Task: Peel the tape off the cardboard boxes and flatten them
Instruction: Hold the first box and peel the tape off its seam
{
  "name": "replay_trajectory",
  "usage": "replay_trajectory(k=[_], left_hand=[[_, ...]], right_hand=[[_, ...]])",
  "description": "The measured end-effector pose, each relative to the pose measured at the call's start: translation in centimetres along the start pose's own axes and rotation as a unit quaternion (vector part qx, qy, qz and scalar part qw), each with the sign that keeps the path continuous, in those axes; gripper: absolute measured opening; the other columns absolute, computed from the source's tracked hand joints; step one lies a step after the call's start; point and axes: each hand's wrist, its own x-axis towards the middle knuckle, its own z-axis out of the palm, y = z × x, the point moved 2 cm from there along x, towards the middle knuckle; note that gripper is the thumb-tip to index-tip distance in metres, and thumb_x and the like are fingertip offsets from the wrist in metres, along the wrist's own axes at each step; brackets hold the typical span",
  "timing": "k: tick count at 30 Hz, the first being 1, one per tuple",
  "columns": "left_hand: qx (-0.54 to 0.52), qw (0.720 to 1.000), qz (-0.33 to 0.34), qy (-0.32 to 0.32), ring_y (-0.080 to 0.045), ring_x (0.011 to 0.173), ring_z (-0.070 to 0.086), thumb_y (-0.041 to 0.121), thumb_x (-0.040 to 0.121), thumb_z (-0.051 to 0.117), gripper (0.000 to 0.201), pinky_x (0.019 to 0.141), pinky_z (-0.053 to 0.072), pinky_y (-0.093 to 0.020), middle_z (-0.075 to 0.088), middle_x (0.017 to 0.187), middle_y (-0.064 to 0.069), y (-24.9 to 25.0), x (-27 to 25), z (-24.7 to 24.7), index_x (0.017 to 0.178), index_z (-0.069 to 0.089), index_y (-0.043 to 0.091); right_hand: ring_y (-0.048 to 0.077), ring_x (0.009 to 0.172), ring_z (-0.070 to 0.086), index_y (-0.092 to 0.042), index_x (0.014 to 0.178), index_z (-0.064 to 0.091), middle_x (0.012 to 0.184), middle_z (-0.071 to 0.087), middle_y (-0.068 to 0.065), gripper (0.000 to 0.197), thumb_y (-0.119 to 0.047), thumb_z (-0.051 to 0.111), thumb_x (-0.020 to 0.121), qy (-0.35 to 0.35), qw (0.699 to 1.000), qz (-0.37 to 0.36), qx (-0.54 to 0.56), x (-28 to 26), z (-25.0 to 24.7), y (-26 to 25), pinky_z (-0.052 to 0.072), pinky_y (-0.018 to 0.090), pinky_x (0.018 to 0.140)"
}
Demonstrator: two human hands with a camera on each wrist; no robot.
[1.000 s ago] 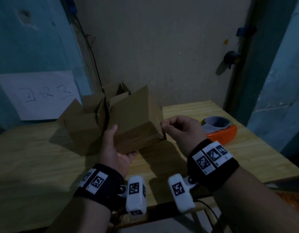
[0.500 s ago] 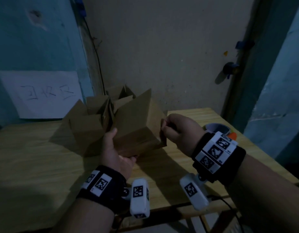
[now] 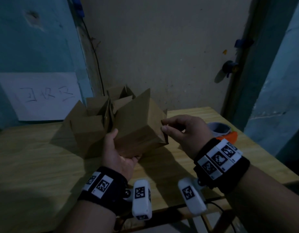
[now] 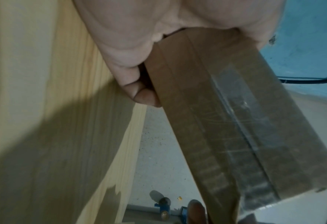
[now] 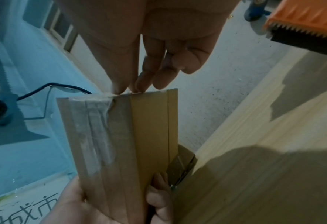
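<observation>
The left hand (image 3: 119, 153) holds a small brown cardboard box (image 3: 138, 125) from below, with the thumb up one side and the fingers curled under it. The box is lifted a bit and tipped over the pale wooden worktop (image 3: 36, 165).

The right hand (image 3: 184, 130) is at the far right edge of the same box. Its thumb and fingertips (image 5: 120, 89) are pressed together at the box edge, right where a strip of clear shiny tape (image 5: 97, 121) ends. The tape looks wrinkled near the fingers. I cannot tell if the tape end is caught between them.

Just left of the held box, past the left hand, more brown cardboard boxes with open flaps (image 3: 93, 121) stand on the worktop. To the right of the right hand lies an orange tape holder with a grey roll (image 3: 224, 132). Far to the left, a white sheet of paper with dark writing (image 3: 39, 96) hangs on the blue wall.
</observation>
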Motion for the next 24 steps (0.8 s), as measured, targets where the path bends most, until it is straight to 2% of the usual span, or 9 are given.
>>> replay_trajectory(k=[2,4,8,11,14,17,20,22,24], left_hand=[[-0.001,1.000,0.004,-0.003,-0.038,0.110,0.063,0.040,0.081,0.078,0.065,0.088,0.051,-0.052,0.064,0.124,-0.021,-0.1,0.1,0.0,0.134,0.053,0.013],[-0.004,1.000,0.004,-0.005,-0.039,0.112,0.063,0.039,0.081,0.078,0.066,0.093,0.051,-0.054,0.063,0.126,-0.021,-0.1,0.2,-0.1,0.135,0.053,0.012],[-0.001,1.000,-0.001,-0.009,-0.038,0.110,0.063,0.037,0.082,0.078,0.047,0.102,0.049,-0.055,0.065,0.121,-0.020,-0.1,0.2,-0.1,0.117,0.059,0.013],[0.005,1.000,0.001,0.005,-0.035,0.109,0.062,0.038,0.081,0.079,0.042,0.099,0.048,-0.052,0.065,0.117,-0.018,-0.1,0.2,0.0,0.109,0.059,0.014],[0.011,1.000,0.010,-0.011,-0.032,0.108,0.064,0.039,0.085,0.074,0.038,0.096,0.050,-0.050,0.067,0.122,-0.018,-0.1,0.2,0.1,0.112,0.064,0.014],[0.036,0.999,0.013,-0.007,-0.031,0.106,0.064,0.043,0.088,0.071,0.035,0.091,0.051,-0.049,0.067,0.119,-0.017,-0.1,0.2,0.1,0.109,0.065,0.016],[0.061,0.998,0.017,-0.015,-0.036,0.112,0.065,0.047,0.084,0.073,0.052,0.093,0.052,-0.049,0.070,0.122,-0.018,-0.1,0.4,-0.1,0.125,0.064,0.015],[0.092,0.995,0.019,-0.020,-0.035,0.112,0.066,0.052,0.084,0.070,0.059,0.096,0.049,-0.043,0.071,0.124,-0.017,-0.1,0.3,-0.4,0.129,0.062,0.014],[0.123,0.992,0.022,-0.002,-0.032,0.110,0.066,0.057,0.083,0.067,0.059,0.086,0.046,-0.038,0.072,0.122,-0.013,-0.1,0.4,-0.7,0.127,0.063,0.017]], right_hand=[[0.009,0.086,0.067,-0.031,0.085,0.074,0.083,0.071,-0.012,0.003,-0.028,0.075,0.085,0.011,1.000,-0.008,0.002,0.1,-0.1,0.1,0.058,0.035,0.078],[0.010,0.086,0.066,-0.031,0.078,0.071,0.084,0.072,-0.009,0.008,-0.029,0.074,0.085,0.014,1.000,-0.014,-0.018,0.1,-0.1,0.1,0.057,0.036,0.077],[0.004,0.087,0.061,-0.024,0.090,0.067,0.088,0.067,-0.008,0.006,-0.029,0.064,0.092,-0.007,0.998,-0.017,-0.052,0.0,0.0,0.2,0.053,0.024,0.076],[0.007,0.086,0.060,-0.021,0.096,0.064,0.092,0.064,-0.007,0.009,-0.028,0.060,0.095,-0.020,0.996,-0.042,-0.076,-0.3,0.4,0.3,0.053,0.027,0.076],[0.008,0.084,0.060,-0.020,0.096,0.063,0.092,0.064,-0.006,0.009,-0.028,0.058,0.095,-0.018,0.997,-0.059,-0.050,-1.0,0.6,0.4,0.055,0.029,0.074],[0.005,0.077,0.058,-0.021,0.092,0.062,0.087,0.063,-0.007,0.011,-0.030,0.056,0.093,-0.018,0.997,-0.079,-0.006,-1.8,0.5,0.2,0.051,0.019,0.067],[0.007,0.075,0.059,-0.020,0.089,0.063,0.084,0.062,-0.006,0.014,-0.033,0.056,0.088,-0.024,0.994,-0.101,0.034,-2.7,0.2,0.0,0.051,0.020,0.064],[0.011,0.071,0.059,-0.019,0.088,0.063,0.081,0.062,-0.005,0.017,-0.034,0.057,0.086,-0.025,0.991,-0.118,0.064,-3.0,0.0,0.1,0.050,0.021,0.060],[0.015,0.069,0.058,-0.016,0.085,0.062,0.079,0.060,-0.006,0.017,-0.033,0.058,0.086,-0.025,0.986,-0.144,0.078,-3.2,-0.2,0.1,0.049,0.021,0.058]])
